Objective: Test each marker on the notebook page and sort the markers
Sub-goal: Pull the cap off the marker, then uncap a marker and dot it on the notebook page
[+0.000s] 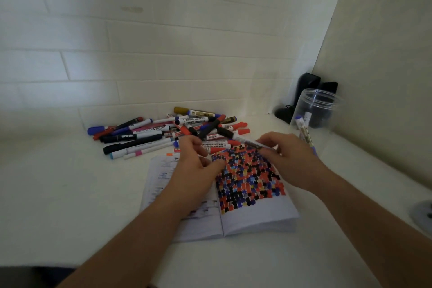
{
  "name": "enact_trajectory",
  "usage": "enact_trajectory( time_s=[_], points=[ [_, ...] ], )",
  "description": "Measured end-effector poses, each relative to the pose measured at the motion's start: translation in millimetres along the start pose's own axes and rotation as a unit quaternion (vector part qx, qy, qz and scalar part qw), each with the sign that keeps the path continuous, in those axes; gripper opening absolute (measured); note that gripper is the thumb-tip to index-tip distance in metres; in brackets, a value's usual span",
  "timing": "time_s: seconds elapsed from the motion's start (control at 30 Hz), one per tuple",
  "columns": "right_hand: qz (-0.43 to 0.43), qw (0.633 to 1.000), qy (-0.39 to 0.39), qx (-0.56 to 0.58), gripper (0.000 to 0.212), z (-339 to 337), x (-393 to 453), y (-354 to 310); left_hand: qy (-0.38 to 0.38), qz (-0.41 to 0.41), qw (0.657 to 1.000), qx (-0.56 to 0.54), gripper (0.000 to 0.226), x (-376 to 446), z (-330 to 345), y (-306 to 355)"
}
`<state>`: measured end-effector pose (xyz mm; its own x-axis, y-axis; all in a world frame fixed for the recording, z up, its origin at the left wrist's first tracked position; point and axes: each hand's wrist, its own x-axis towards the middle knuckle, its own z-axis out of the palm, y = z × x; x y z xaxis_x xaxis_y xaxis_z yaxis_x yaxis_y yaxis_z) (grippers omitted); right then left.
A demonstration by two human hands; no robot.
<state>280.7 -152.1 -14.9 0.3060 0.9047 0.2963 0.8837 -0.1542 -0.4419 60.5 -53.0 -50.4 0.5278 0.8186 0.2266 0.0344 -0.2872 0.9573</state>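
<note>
An open notebook [254,217] lies on the white counter, its right page covered with red, black, blue and yellow test marks. My right hand [289,156] pinches a blurred pale marker [250,144] above the top of that page. My left hand [198,161] hovers over the left page with its fingers curled, a short gap from the marker's left end; whether it holds anything is hidden. A loose pile of markers [168,131] lies behind the notebook. A clear plastic jar [315,110] stands at the right, with a purple-capped marker [304,131] slanting in front of it.
A white tiled wall runs close behind the pile, and a plain side wall closes the right. Dark objects [306,86] sit in the corner behind the jar. A grey round fitting [423,215] shows at the right edge.
</note>
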Motion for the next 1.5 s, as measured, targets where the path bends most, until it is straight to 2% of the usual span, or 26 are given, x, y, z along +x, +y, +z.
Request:
enact_trajectory(
  time_s=[0.07,0.13,0.27,0.43,0.5,0.57,0.63,0.7,0.77,0.87,0.93,1.23,1.37,1.43,1.5],
  points=[
    [0.008,0.999,-0.016,0.038,0.014,-3,-23,7,-0.036,0.005,0.999,0.020,0.050,0,1,0],
    [0.015,0.998,-0.006,0.065,0.018,1,-39,16,-0.063,0.020,0.996,0.061,0.038,-2,3,0],
    [0.003,0.999,0.004,0.052,0.018,5,-44,26,-0.058,0.033,0.994,0.089,0.013,-4,2,-1],
    [-0.030,0.998,0.010,-0.050,0.016,7,-44,24,-0.067,0.030,0.992,0.103,0.010,-3,4,-2],
    [-0.028,0.993,0.003,-0.119,0.026,6,-46,14,-0.065,0.023,0.992,0.106,0.010,-3,4,-3],
    [-0.068,0.977,0.036,-0.201,0.041,7,-47,0,-0.075,0.020,0.990,0.114,0.011,-3,5,-4],
    [-0.115,0.964,0.048,-0.233,0.039,16,-45,-14,-0.091,0.026,0.988,0.124,0.013,-4,6,-4],
    [-0.165,0.960,0.037,-0.221,0.025,33,-42,-20,-0.099,0.033,0.986,0.130,0.013,-4,6,-4],
    [-0.172,0.969,0.015,-0.177,0.021,39,-41,-24,-0.104,0.036,0.986,0.127,0.010,-4,5,-4],
    [-0.158,0.976,-0.009,-0.150,0.044,36,-44,-22,-0.126,0.041,0.983,0.127,0.010,-5,5,-4],
    [-0.166,0.974,-0.022,-0.152,0.052,36,-46,-23,-0.141,0.051,0.979,0.140,0.010,-5,5,-4],
    [-0.191,0.964,-0.017,-0.184,0.050,32,-48,-19,-0.149,0.050,0.976,0.153,0.008,-5,2,-5],
    [-0.163,0.966,-0.040,-0.199,0.040,24,-50,-23,-0.147,0.040,0.977,0.150,0.010,-5,3,-5],
    [-0.113,0.974,-0.070,-0.185,0.046,22,-48,-30,-0.139,0.036,0.978,0.150,0.011,-5,3,-5],
    [-0.036,0.986,-0.082,-0.140,0.062,14,-47,-33,-0.125,0.031,0.980,0.150,0.012,-4,4,-5]
  ],
)
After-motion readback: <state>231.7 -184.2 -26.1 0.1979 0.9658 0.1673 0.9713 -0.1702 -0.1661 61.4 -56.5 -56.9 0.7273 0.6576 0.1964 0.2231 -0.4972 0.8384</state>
